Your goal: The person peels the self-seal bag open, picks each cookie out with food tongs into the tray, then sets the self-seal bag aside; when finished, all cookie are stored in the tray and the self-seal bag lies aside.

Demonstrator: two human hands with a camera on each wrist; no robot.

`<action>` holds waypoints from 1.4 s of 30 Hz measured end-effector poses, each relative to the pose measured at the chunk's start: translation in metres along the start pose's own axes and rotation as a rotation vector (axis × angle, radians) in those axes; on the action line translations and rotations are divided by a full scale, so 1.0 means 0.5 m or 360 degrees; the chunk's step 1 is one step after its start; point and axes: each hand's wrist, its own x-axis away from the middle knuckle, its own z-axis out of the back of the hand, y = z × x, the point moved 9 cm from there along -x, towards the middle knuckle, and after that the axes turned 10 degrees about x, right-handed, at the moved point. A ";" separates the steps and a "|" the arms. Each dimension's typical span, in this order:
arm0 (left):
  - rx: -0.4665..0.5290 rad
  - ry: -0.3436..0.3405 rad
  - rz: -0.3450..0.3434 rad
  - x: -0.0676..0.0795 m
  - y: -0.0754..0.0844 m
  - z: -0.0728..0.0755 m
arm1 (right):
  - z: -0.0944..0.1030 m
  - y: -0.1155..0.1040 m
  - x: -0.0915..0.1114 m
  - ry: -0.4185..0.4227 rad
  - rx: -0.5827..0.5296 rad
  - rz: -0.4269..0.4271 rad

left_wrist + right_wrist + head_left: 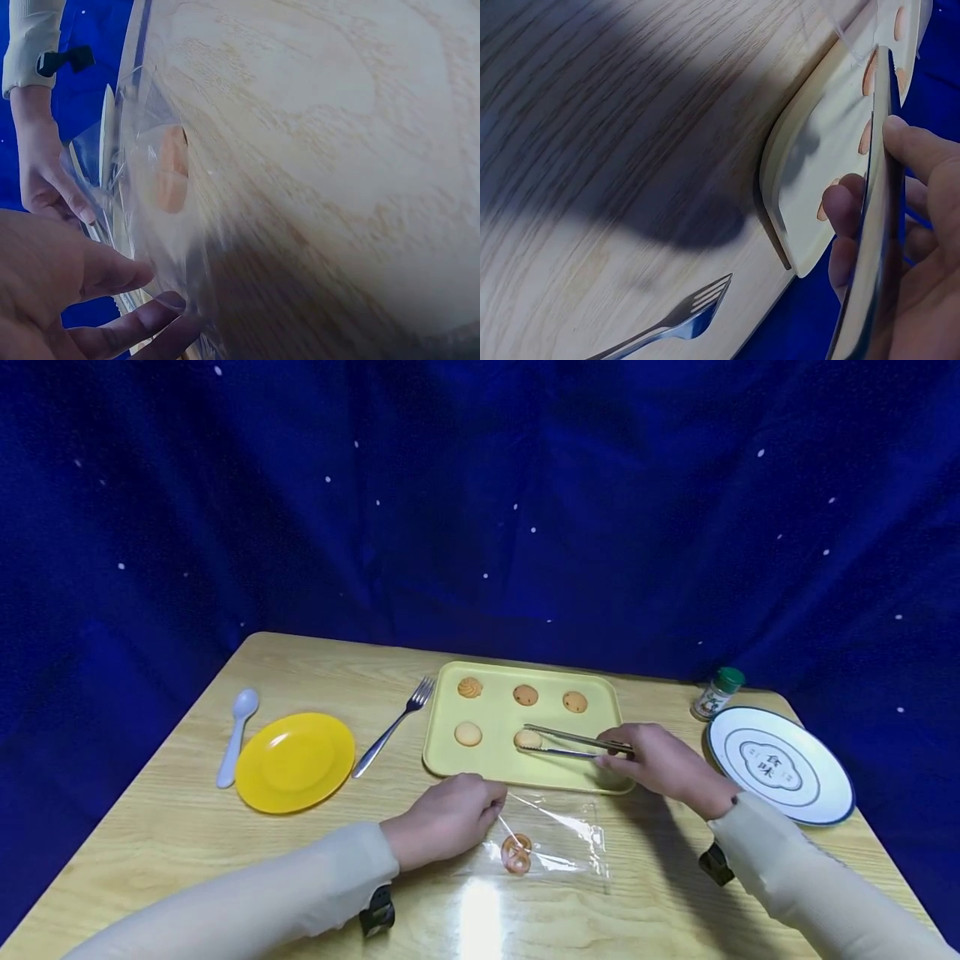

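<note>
My left hand point(450, 817) pinches the edge of a clear plastic bag point(573, 847) lying on the table in front of the tray. Inside the bag is a brown pretzel-shaped cookie point(516, 853), which also shows through the film in the left wrist view. Metal tongs point(881, 187) are in my right hand point(667, 764), gripped between thumb and fingers. Their tips lie on either side of a pale round cookie point(528, 739) on the yellow tray point(495, 762); whether they squeeze it I cannot tell. Another pale cookie point(468, 733) sits to its left.
A swirled cookie point(470, 687) and two speckled cookies line the tray's back. Left of the tray are a fork point(393, 727), a yellow plate point(296, 764) and a pale spoon point(235, 739). A white plate point(817, 772) and a green-capped shaker point(716, 695) stand at the right.
</note>
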 end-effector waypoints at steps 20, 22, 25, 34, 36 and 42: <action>-0.0030 -0.0003 0.0002 0.001 -0.011 -0.002 | 0.101 0.042 0.152 0.0333 -0.0215 0.0168; -0.0031 -0.0002 0.0001 0.001 -0.012 -0.003 | 0.108 0.048 0.181 0.0374 -0.0205 0.0204; -0.0019 -0.0009 0.0000 0.000 -0.012 -0.003 | 0.108 0.054 0.220 0.0392 -0.0227 0.0269; 0.0002 0.0014 -0.0023 -0.003 -0.010 0.003 | 0.064 0.027 0.263 0.0324 -0.0299 0.0433; 0.0003 0.0009 -0.0020 -0.003 -0.010 0.002 | 0.050 0.014 0.258 0.0295 -0.0284 0.0445; 0.0006 0.0006 -0.0026 -0.003 -0.011 0.000 | 0.007 -0.025 0.223 0.0148 -0.0290 0.0485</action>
